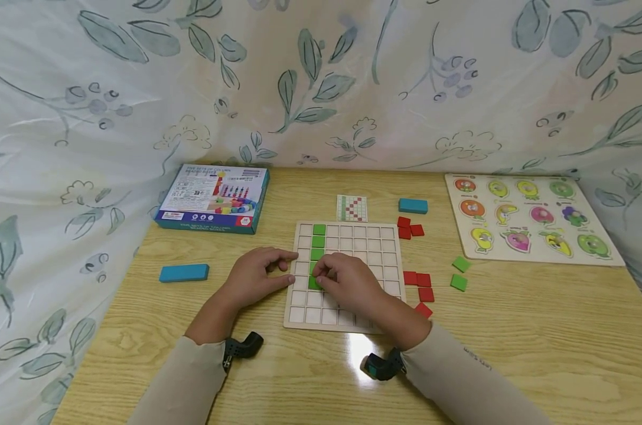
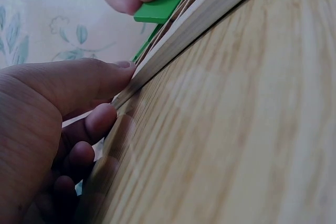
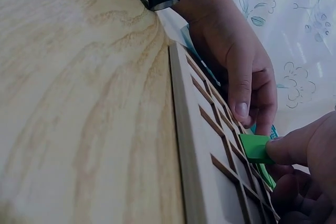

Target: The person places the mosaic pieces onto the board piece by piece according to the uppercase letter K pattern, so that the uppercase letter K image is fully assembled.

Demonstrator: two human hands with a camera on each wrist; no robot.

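- Green square tile (image 1: pixel 315 283): I see my right hand (image 1: pixel 349 285) pinching it between thumb and fingertips over the grid board (image 1: pixel 387 260), in the second column from the left, just below the tiles already seated there. In the right wrist view the tile (image 3: pixel 255 148) sits tilted, one edge raised above the cell walls.
- Left hand (image 1: pixel 256 276): it rests on the desk (image 1: pixel 512 342) against the board's left edge. Thumb and index finger touch the wooden rim; the other fingers are loosely curled and grip nothing.
- Column of green tiles (image 1: pixel 318 241): it runs from the board's top row downward, each tile lying flat in its cell.
- Red tiles (image 1: pixel 420 285): loose on the desk just right of the board; a second cluster (image 1: pixel 409 228) lies near its top right corner.
- Two loose green tiles (image 1: pixel 460 273): farther right, apart from the board.
- Pattern card (image 1: pixel 351 208): flat, just behind the board.
- Blue blocks (image 1: pixel 184 273) (image 1: pixel 413 205): one left of the board, one behind it.
- Toy box (image 1: pixel 212 198) and fruit peg puzzle (image 1: pixel 528 217): at the desk's far left and far right.
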